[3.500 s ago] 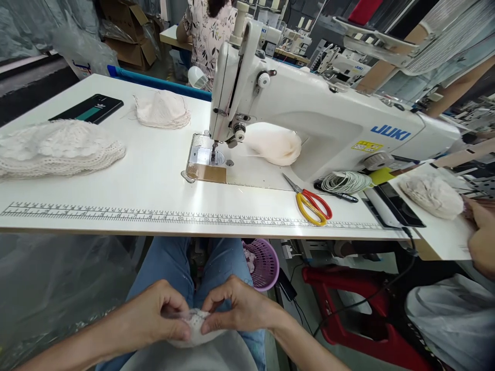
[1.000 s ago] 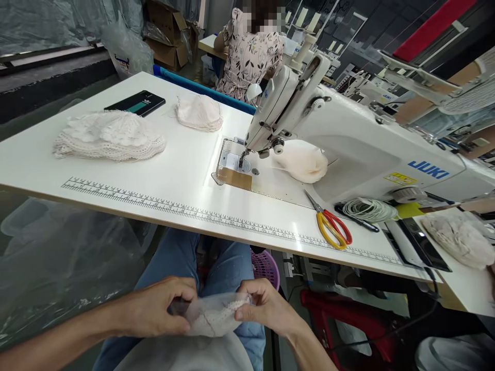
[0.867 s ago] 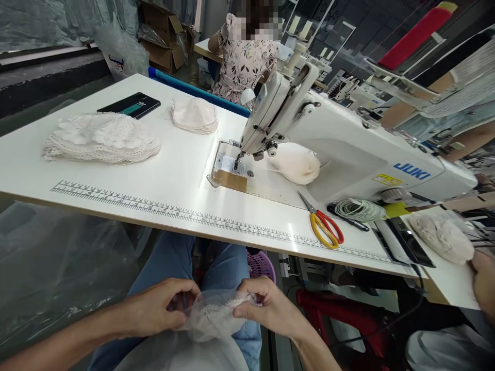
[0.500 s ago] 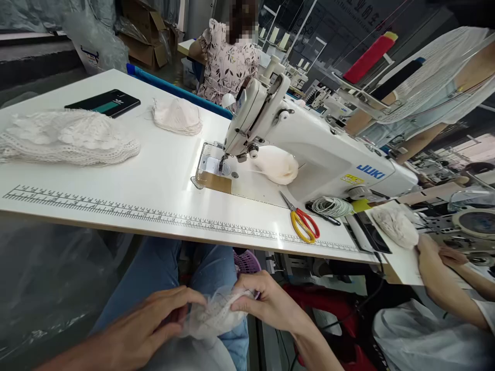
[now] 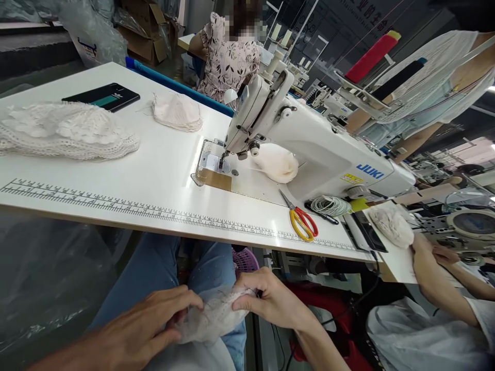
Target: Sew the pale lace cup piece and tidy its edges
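Note:
Over my lap I hold a bunched piece of sheer white lace fabric (image 5: 216,315). Its right end is pinched between the thumb and curled fingers of my right hand (image 5: 273,300). At the left end, my left hand (image 5: 149,320) has its thumb and bent fingers closed on the thin, see-through part; some of its fingertips are hidden. Beyond my hands, on the table, stands a white sewing machine (image 5: 320,149) with a cream cloth bundle (image 5: 276,164) under its arm. Scissors (image 5: 303,221) with yellow and red handles lie near the table's front edge.
A lace pile (image 5: 69,131), a smaller cloth stack (image 5: 177,111) and a black phone-like item (image 5: 102,97) lie on the left of the table (image 5: 162,175). Coiled cord (image 5: 330,205) sits by the scissors. A co-worker's arms (image 5: 436,273) are at the right; another person (image 5: 230,54) sits beyond.
My left hand has shifted slightly left and the sheer fabric between my hands lies more spread out. My right hand keeps its pinch. The view has tilted a little.

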Motion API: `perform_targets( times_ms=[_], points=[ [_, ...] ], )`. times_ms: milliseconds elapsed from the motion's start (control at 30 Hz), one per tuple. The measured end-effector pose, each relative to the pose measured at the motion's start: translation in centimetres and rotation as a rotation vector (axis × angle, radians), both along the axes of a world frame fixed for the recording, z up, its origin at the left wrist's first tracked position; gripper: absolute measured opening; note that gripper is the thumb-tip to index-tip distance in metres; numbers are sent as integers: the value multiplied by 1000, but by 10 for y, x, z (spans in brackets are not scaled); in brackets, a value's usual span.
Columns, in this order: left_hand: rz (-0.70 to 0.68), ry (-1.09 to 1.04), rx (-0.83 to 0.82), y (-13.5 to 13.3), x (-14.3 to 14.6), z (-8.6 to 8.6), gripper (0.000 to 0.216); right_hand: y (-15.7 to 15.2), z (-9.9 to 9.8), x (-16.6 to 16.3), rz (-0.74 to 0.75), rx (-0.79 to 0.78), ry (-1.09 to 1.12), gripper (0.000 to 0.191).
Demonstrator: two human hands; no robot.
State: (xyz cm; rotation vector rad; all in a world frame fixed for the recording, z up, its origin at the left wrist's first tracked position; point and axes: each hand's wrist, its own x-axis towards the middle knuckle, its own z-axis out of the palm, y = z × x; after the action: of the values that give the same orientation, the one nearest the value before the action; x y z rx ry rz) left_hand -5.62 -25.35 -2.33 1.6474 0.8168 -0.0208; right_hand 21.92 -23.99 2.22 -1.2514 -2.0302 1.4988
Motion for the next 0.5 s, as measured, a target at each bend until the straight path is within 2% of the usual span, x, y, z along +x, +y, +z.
perform_targets(
  times_ms=[133,267,400,500],
  points=[
    [15,-18,-36,6,3,5,39,-1,4,0,9,-1,-6,33],
    [-56,4,-50,9,6,6,18,0,7,-1,34,-8,4,34],
    [-91,-2,-15,8,10,-9,22,1,10,-3,49,-13,27,33],
    [-30,-23,40,10,9,-20,29,2,12,0,24,-11,52,32]
  ],
)
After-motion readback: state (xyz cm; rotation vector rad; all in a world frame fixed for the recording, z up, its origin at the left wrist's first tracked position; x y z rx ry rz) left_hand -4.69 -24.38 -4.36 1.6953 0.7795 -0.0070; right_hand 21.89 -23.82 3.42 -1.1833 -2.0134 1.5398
